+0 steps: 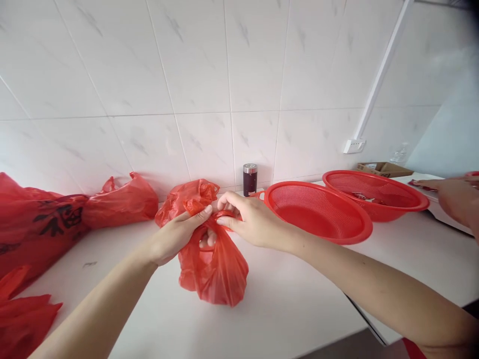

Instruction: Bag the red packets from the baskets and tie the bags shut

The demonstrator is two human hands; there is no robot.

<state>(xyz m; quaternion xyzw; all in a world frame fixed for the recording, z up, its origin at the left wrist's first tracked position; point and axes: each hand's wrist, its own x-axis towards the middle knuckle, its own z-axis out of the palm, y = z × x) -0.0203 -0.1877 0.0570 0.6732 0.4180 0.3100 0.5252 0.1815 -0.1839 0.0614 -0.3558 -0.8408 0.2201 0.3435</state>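
Note:
A filled red plastic bag (220, 274) hangs or rests at the middle of the white table, its gathered neck between my hands. My left hand (183, 232) is closed around the neck, some fingertips showing beneath the plastic. With bent fingers, my right hand (247, 217) pinches a twisted strip of the same bag's top. Right behind stands another red plastic bag (181, 199), partly covered by my hands. What the bags contain cannot be made out.
Several red bags, including a large one with black characters (41, 219), line the left. A dark tumbler (250, 179) stands by the wall. Two red plastic baskets (364, 232) (421, 203) lie to the right, near a cardboard box (392, 170). Another person's hand (454, 197) is at far right.

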